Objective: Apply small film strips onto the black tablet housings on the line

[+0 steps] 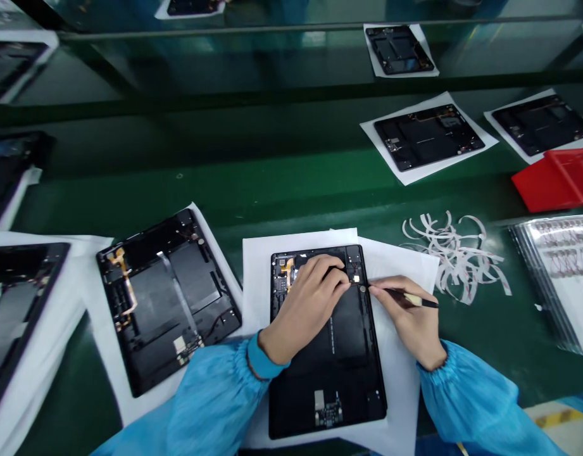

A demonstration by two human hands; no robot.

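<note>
An opened tablet housing (352,373), black with a small circuit board at its near end, lies on white paper (257,278) in front of me. My left hand (314,285) reaches across its upper half, fingers curled together near the top right corner; whatever they pinch, if anything, is hidden. At the right edge of the housing, my right hand (409,316) is closed on a slim pen-like tool (417,300) with a cream and black handle. Its working end is too small to make out beside the fingertips.
Another opened tablet (153,304) lies on paper to the left, with more at the far left. Curled white strips (462,253) are heaped at right, near a red bin (557,180) and clear trays of small wired parts (566,266). Several housings sit farther back, one (428,136) at right.
</note>
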